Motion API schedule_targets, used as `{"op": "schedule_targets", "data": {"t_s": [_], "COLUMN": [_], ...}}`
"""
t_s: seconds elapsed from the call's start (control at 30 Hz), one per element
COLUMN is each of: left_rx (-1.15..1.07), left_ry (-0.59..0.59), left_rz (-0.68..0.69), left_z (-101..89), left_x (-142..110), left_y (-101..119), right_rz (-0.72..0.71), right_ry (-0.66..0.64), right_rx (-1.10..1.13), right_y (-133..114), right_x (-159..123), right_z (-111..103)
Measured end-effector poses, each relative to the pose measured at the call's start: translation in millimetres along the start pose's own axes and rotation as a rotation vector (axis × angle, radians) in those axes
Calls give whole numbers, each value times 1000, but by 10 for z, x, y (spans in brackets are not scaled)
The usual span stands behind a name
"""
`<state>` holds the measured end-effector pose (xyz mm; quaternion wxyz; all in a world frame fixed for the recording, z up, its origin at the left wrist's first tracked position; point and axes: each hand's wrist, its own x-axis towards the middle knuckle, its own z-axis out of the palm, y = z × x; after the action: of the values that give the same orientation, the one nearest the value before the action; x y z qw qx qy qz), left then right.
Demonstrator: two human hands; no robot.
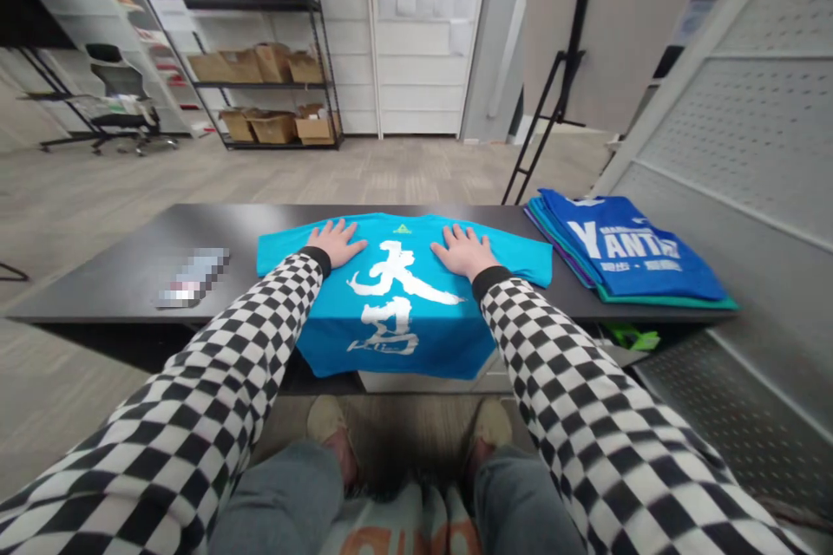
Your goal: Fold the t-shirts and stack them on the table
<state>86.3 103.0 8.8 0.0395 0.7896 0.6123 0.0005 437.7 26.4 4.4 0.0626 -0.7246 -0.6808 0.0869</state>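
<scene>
A bright blue T-shirt (416,334) with large white brushed characters lies spread on the dark table, its lower part hanging over the front edge. My left hand (337,243) rests flat on its left shoulder area, fingers spread. On the right shoulder area my right hand (464,251) presses flat in the same way, fingers apart. Between the two hands a small green logo shows near the collar. Neither hand grips the cloth.
The dark table (260,217) carries a blurred-out phone-like object (193,276) at left. At right lies a pile of folded shirts (625,247), dark blue on top. A perforated panel (768,104) stands beside the table's right end. Shelves with cardboard boxes (266,65) stand behind.
</scene>
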Motion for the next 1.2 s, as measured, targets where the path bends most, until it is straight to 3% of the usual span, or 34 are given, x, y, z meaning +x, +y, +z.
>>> {"op": "schedule_targets", "data": {"t_s": [0.4,1.2], "left_rx": [-41,-63], "left_ry": [-3,0], "left_rz": [-30,-62], "left_z": [38,-4], "left_x": [253,451], "left_y": [10,98], "right_rz": [-15,-30], "right_ry": [-27,-53], "right_rx": [-57,-76], "right_y": [144,179], "right_x": [530,822], "right_z": [-4,-69]}}
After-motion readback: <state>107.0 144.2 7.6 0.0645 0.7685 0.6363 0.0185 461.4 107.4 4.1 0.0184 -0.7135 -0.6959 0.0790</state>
